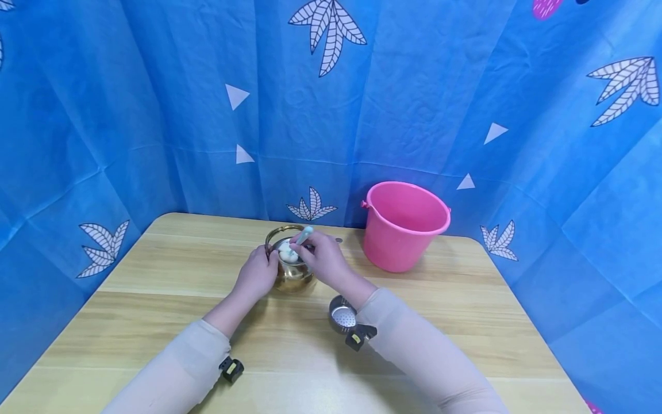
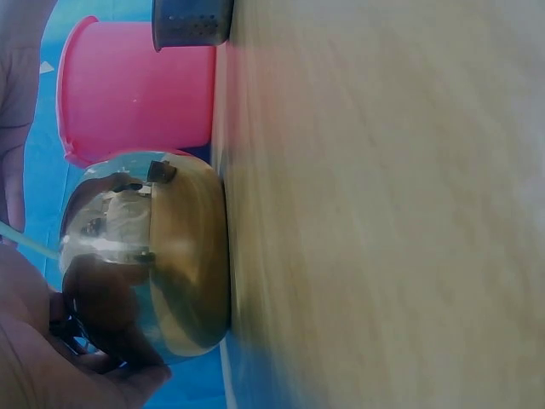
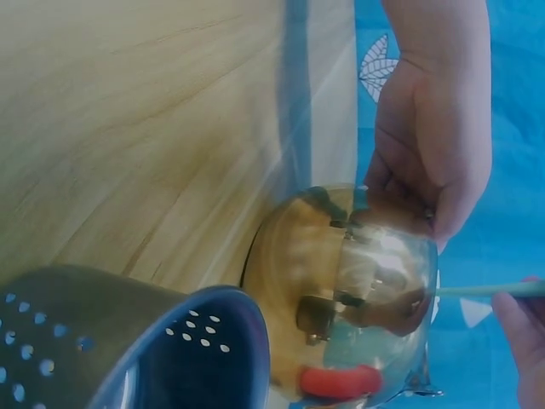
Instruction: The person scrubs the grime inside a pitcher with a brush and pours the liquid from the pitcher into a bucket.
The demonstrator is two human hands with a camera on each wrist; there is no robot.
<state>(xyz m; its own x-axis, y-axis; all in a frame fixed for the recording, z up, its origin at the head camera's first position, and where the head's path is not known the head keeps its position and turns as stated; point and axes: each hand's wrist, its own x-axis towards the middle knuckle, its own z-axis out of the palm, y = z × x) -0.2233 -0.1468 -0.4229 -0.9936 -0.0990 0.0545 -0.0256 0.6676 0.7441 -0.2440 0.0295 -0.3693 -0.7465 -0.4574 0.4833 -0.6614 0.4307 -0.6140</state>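
Keeping that brass-coloured pot (image 1: 292, 283) steady is probably the tricky bit. It's placed just left of centre in the head view, on the table (image 1: 129, 310), and its rim is gripped by the left hand (image 1: 260, 271), fingers curled round the side. A pale green stick (image 1: 306, 233) is pinched narrowly by the right hand (image 1: 328, 261), with a soft-looking white head (image 1: 287, 253) at the pot's mouth; what it's made of can't really be told.

If the left-hand grip gets loosened, the pot could easily be twisted or tipped by a sideways shove on the stick, since its wall looks pretty slick. The raised loop handle (image 1: 274, 233) might get knocked too. Also, the perforated cup (image 3: 102, 328) is half covered by the right forearm, below centre, so it could be toppled by a dropped elbow.

Materials-wise, the pot's fat round belly is polished like a mirror. The cup is grey metal, punched with tiny holes. Right of centre, the bucket (image 1: 390, 248) is smooth pink plastic, tapered downwards. Wood grain is shown on the table, and the blue curtain (image 1: 439, 69) is creased and leaf-printed.
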